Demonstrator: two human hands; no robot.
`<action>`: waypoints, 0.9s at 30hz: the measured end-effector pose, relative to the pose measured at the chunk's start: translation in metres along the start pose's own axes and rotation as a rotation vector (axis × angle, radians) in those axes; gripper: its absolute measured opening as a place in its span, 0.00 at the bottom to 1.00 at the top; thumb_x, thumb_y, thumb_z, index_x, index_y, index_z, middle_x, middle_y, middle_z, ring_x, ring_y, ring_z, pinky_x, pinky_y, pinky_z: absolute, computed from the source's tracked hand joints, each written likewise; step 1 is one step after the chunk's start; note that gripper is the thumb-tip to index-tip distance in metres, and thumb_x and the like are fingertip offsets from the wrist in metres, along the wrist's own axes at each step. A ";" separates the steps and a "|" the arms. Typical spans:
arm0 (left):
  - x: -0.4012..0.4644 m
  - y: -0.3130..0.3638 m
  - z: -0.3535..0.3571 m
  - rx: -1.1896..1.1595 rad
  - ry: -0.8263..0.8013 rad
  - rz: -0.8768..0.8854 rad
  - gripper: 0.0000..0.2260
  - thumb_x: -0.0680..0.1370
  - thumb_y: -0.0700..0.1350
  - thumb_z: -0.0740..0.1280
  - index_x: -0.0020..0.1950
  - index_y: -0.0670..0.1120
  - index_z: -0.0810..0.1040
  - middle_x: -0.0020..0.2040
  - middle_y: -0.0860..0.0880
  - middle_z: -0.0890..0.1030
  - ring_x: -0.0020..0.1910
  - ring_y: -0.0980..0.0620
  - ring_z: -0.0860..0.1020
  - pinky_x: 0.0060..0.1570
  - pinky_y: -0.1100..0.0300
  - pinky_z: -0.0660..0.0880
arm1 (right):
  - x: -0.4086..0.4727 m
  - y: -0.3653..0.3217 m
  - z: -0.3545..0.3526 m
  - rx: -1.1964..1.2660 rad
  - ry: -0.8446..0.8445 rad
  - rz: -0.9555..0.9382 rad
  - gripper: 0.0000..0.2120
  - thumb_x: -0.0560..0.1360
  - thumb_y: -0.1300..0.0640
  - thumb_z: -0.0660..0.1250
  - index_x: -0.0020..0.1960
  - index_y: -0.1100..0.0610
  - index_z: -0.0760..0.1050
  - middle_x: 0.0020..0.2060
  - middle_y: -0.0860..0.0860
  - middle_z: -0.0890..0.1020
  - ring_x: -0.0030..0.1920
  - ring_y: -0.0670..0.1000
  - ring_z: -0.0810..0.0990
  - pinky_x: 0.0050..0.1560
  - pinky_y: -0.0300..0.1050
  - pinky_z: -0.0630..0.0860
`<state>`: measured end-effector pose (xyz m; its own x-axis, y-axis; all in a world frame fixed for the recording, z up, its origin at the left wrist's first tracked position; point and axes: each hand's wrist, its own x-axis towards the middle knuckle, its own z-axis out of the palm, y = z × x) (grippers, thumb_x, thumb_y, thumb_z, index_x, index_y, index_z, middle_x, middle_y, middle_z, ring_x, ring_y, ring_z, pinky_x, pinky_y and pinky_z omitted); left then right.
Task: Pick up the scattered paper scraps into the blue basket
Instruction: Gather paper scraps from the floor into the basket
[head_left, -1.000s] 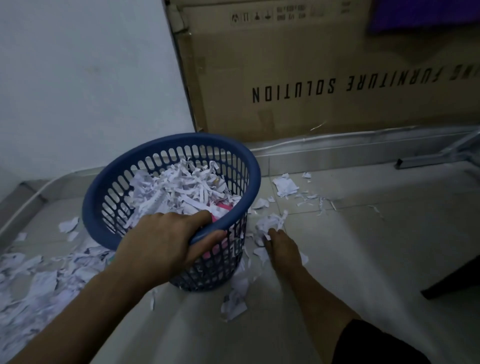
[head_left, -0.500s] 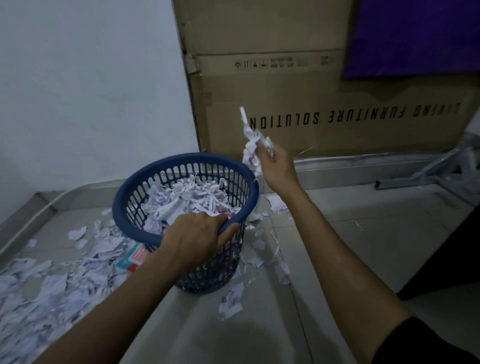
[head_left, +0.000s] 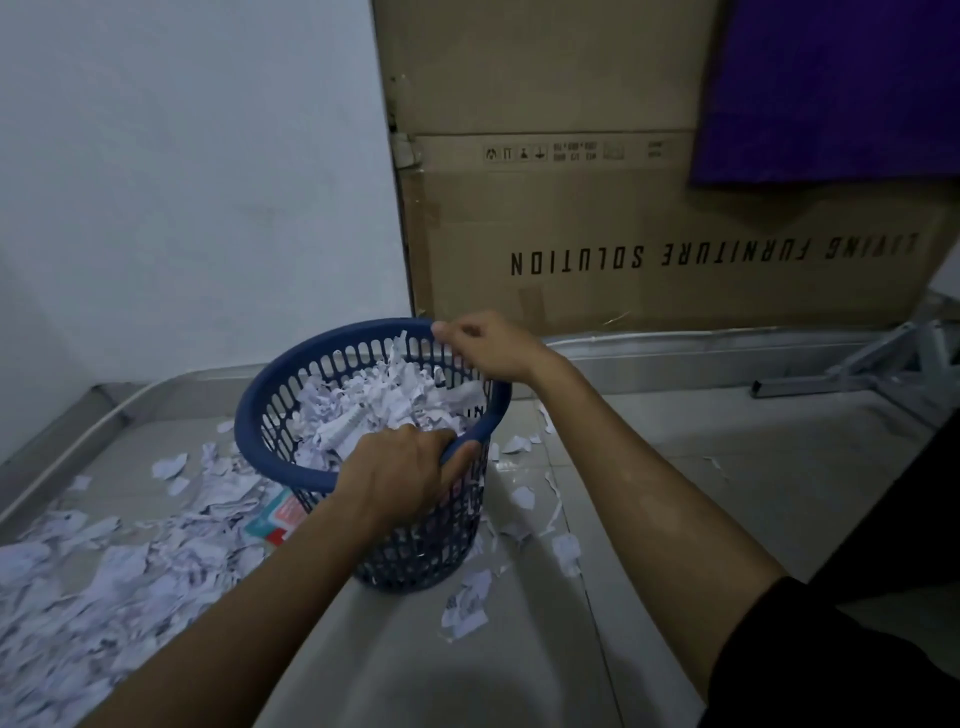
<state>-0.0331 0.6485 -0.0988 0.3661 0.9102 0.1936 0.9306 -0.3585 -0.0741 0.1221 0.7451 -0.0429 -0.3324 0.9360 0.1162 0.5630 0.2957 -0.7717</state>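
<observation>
The blue basket (head_left: 270, 415) stands on the tiled floor, heaped with white paper scraps (head_left: 374, 400). My left hand (head_left: 400, 473) grips its near rim, thumb outside. Over the far right rim hovers my right hand (head_left: 483, 345), palm down, fingers loosely curled with no scraps visible in them. A large spread of scraps (head_left: 93, 561) covers the floor to the left of the basket. A few smaller scraps (head_left: 467, 608) lie to its right and front.
A red and teal packet (head_left: 278, 519) lies among the scraps at the basket's left foot. A big cardboard box (head_left: 649, 234) leans on the wall behind. A grey metal frame (head_left: 883, 369) lies at the right. The white wall meets the floor at the left.
My right hand, which held a bunch of scraps raised beside the basket, has come down over the rim and no longer shows them. The left hand kept its grip on the rim.
</observation>
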 end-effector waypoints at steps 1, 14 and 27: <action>0.002 0.003 0.000 0.016 -0.001 -0.013 0.24 0.82 0.64 0.46 0.52 0.51 0.76 0.40 0.48 0.80 0.39 0.46 0.79 0.36 0.55 0.70 | -0.002 0.005 -0.007 0.001 0.059 -0.009 0.22 0.82 0.41 0.59 0.56 0.57 0.81 0.40 0.46 0.80 0.41 0.46 0.78 0.43 0.44 0.72; 0.046 0.027 0.013 0.078 0.156 -0.073 0.22 0.82 0.62 0.45 0.50 0.49 0.71 0.40 0.46 0.80 0.36 0.45 0.78 0.34 0.55 0.70 | -0.077 0.236 -0.008 0.005 0.465 0.463 0.12 0.79 0.48 0.66 0.58 0.53 0.79 0.55 0.56 0.82 0.55 0.56 0.80 0.55 0.45 0.74; 0.088 0.023 0.035 0.151 0.252 -0.055 0.21 0.81 0.61 0.50 0.41 0.47 0.72 0.27 0.46 0.72 0.24 0.43 0.73 0.26 0.60 0.61 | -0.112 0.395 -0.025 -0.257 0.435 0.922 0.37 0.79 0.35 0.59 0.81 0.48 0.51 0.80 0.56 0.52 0.78 0.60 0.54 0.75 0.58 0.54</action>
<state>0.0204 0.7278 -0.1180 0.3211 0.8405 0.4364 0.9455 -0.2584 -0.1981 0.4006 0.7613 -0.3451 0.5784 0.7920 -0.1956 0.6200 -0.5825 -0.5256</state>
